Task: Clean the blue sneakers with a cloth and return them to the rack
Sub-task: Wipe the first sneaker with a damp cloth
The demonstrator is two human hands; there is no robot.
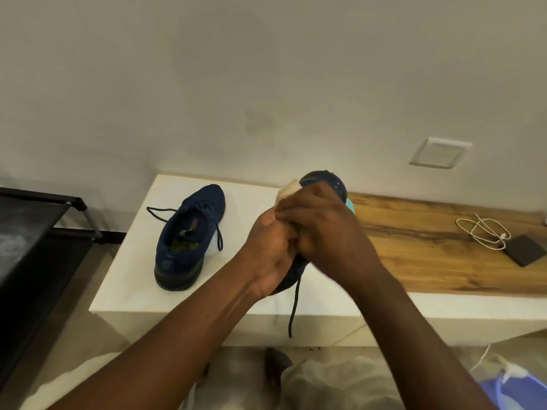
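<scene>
The person holds one blue sneaker point(331, 184) up over the white table point(124, 276), its long axis running from the toe, which points up and away, down to the heel near the person, with a lace hanging loose below. The left hand point(269, 253) has its grip curled round the lower, heel end of this sneaker. The right hand point(322, 229) lies over the upper, fingers bent; a pale cloth point(288, 187) shows just past its fingertips, so it seems to be pressing the cloth to the shoe, though the overlapping hands hide exactly how the cloth is pinched. The second sneaker point(189, 238) rests upright on the table, just left of the hands and apart from them, toe away and heel toward the person, nearer the left hand. The dark rack point(38, 232) stands further left again, beyond the table edge. Wiping appears under way, so neither shoe is ready to go back; the return will be a leftward reach.
</scene>
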